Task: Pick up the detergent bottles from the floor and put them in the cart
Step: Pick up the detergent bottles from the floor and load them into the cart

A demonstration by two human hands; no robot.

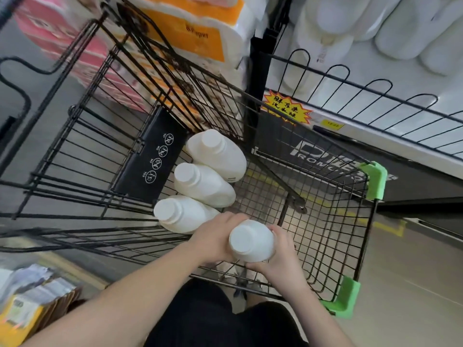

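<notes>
A black wire shopping cart fills the middle of the head view. Three white detergent bottles lie side by side on its mesh floor: a far one, a middle one and a near one, caps pointing toward the black child-seat flap. I hold a fourth white bottle inside the basket, cap toward the camera. My left hand grips its left side and my right hand grips its right side and underside.
Green bumpers mark the cart's right corners. A wire-fronted shelf with white bottles stands to the right, packs of tissue beyond the cart, and stacked packets at lower left. Bare grey floor lies right of the cart.
</notes>
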